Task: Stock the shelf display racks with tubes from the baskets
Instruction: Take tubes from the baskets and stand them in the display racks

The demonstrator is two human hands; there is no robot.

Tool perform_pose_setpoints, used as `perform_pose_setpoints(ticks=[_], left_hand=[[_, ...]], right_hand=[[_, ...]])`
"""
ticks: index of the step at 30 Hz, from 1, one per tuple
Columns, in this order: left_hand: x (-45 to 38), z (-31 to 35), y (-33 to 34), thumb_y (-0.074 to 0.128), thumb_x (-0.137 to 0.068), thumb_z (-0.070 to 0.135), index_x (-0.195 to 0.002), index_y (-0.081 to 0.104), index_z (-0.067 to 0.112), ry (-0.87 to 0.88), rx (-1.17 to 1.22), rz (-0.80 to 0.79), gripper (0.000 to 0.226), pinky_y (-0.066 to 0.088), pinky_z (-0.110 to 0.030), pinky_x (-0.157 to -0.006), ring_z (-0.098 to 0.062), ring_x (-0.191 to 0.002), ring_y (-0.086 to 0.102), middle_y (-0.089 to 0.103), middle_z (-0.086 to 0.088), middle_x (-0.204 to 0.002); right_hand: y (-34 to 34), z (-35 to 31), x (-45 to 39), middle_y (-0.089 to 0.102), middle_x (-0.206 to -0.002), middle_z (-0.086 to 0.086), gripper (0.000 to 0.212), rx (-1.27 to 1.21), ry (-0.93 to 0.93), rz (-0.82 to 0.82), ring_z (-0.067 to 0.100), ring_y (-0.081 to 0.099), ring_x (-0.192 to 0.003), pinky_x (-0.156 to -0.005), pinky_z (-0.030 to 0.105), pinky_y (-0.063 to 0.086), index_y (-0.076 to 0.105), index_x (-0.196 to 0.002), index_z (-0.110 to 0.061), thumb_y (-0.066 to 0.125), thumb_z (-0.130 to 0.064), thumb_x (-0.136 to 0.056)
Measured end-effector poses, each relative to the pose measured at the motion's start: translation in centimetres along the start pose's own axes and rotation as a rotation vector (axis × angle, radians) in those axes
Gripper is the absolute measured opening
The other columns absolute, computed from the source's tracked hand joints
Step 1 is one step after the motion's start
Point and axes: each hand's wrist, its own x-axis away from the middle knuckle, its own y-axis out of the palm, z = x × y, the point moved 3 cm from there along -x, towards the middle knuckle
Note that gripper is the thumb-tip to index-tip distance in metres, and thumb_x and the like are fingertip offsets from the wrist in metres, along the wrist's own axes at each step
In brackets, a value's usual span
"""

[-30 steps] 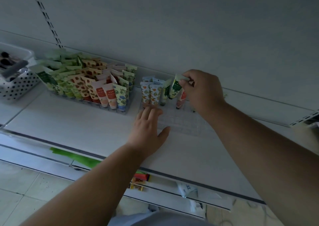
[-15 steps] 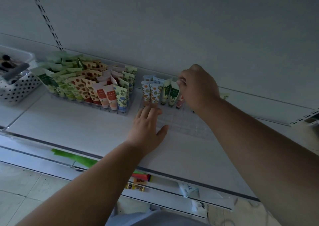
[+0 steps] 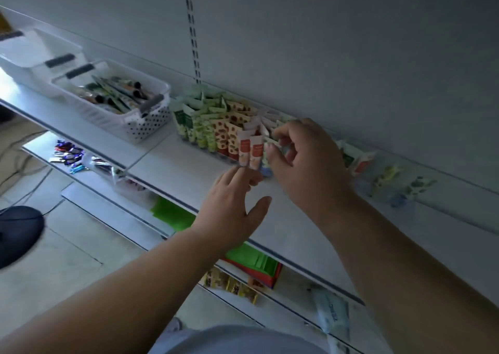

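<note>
Both hands up at the shelf (image 3: 172,164). The right hand (image 3: 305,162) hangs in front of the nearly full rack of tubes (image 3: 216,126), fingers loosely curled with thumb and forefinger a little apart; motion blur makes it hard to say whether a tube is pinched, and I see nothing plainly held. The left hand (image 3: 232,208) is spread flat, fingers straight, just below the front row of that rack and holding nothing. The supply lies well to the left: the dotted basket (image 3: 140,126) with loose tubes lying flat, long axes running roughly from near-left to far-right, caps toward the back wall. The left hand is the nearer one to that basket, so a fetch would likely fall to it, or the right must cross over. The second rack (image 3: 359,159), partly hidden behind the right hand, holds only a few tubes standing upright. Against a second ago: the view has swung left, bringing the basket fully into sight; the right hand has left the sparse rack where it was seating a tube, and the left hand has lifted off the clear grid tray.
</note>
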Motion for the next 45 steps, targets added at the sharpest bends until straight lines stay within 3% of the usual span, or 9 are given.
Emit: perform_pose_setpoints(ticks=[8,15,23,30,33,36,39,42,45], left_hand=[[3.5,-11.2,-13.8,0.060,-0.084,0.043,-0.110,0.054,0.025,-0.145,-0.010,0.129,0.033,0.050,-0.033,-0.086,-0.005,-0.095,0.051,0.052,0.012,-0.103],[5.1,-21.4,-25.1,0.063,-0.084,0.039,-0.106,0.056,0.026,-0.199,-0.060,0.164,0.027,0.043,-0.021,-0.083,-0.001,-0.092,0.047,0.051,0.015,-0.097],[-1.2,-27.8,-27.6,0.064,-0.086,0.035,-0.108,0.054,0.027,-0.226,0.008,0.175,0.026,0.046,-0.028,-0.085,-0.001,-0.093,0.050,0.052,0.015,-0.101],[-6.6,-31.3,-27.9,0.059,-0.087,0.040,-0.107,0.048,0.036,-0.188,0.012,0.103,0.022,0.040,-0.019,-0.082,0.003,-0.094,0.047,0.051,0.018,-0.103],[-8.8,-32.8,-28.0,0.061,-0.088,0.034,-0.108,0.052,0.029,-0.132,0.053,0.102,0.022,0.042,-0.019,-0.081,0.000,-0.093,0.050,0.052,0.016,-0.102],[-11.2,-34.4,-27.7,0.063,-0.087,0.031,-0.107,0.055,0.026,-0.059,0.081,0.065,0.022,0.043,-0.017,-0.079,-0.001,-0.091,0.050,0.051,0.016,-0.098],[-14.1,-36.5,-27.6,0.063,-0.086,0.026,-0.110,0.057,0.023,0.005,0.067,-0.027,0.025,0.047,-0.028,-0.081,-0.011,-0.094,0.053,0.055,0.013,-0.100],[-17.2,-38.4,-27.0,0.056,-0.088,0.033,-0.107,0.061,0.027,0.121,-0.179,-0.263,0.020,0.046,-0.029,-0.074,-0.018,-0.095,0.057,0.063,0.008,-0.105],[-19.3,-38.8,-26.4,0.052,-0.087,0.043,-0.081,0.059,0.024,0.206,-0.338,-0.486,0.022,0.047,-0.027,-0.059,-0.018,-0.077,0.060,0.063,0.008,-0.083]], right_hand=[[9.9,-13.9,-4.8,0.055,-0.087,-0.003,0.015,-0.155,-0.055,-0.034,0.013,0.052,-0.074,-0.067,0.035,0.049,0.063,-0.097,-0.016,0.064,-0.029,-0.089],[19.5,-23.3,-9.5,0.056,-0.089,-0.006,0.015,-0.242,0.009,-0.071,0.011,0.053,-0.072,-0.067,0.032,0.049,0.063,-0.099,-0.020,0.063,-0.031,-0.090],[25.5,-20.1,-17.8,0.058,-0.089,-0.004,0.013,-0.041,0.083,-0.147,0.012,0.054,-0.076,-0.064,0.022,0.041,0.062,-0.097,-0.020,0.066,-0.028,-0.087],[32.6,-15.6,-21.3,0.061,-0.111,0.006,0.025,0.280,0.248,-0.738,0.023,0.056,-0.091,-0.076,0.031,0.047,0.056,-0.117,-0.019,0.054,-0.029,-0.094],[33.9,-15.5,-21.5,0.061,-0.109,0.008,0.021,0.323,0.266,-0.809,0.025,0.057,-0.090,-0.081,0.039,0.053,0.056,-0.111,-0.018,0.049,-0.020,-0.092],[33.7,-15.9,-21.9,0.061,-0.096,0.007,0.016,0.338,0.339,-0.864,0.023,0.057,-0.078,-0.068,0.032,0.051,0.057,-0.102,-0.015,0.050,-0.019,-0.088],[32.4,-17.3,-22.1,0.050,-0.073,0.005,0.011,0.203,0.453,-0.724,0.020,0.043,-0.062,-0.053,0.029,0.030,0.050,-0.078,-0.013,0.054,-0.023,-0.082],[30.6,-19.3,-22.0,0.059,-0.082,0.005,0.024,0.032,0.528,-0.426,0.023,0.056,-0.070,-0.057,0.029,0.040,0.052,-0.095,-0.012,0.062,-0.029,-0.081],[29.6,-21.8,-21.3,0.062,-0.081,0.007,0.023,-0.176,0.665,-0.213,0.015,0.063,-0.058,-0.046,0.025,0.044,0.047,-0.102,-0.016,0.062,-0.024,-0.087]])
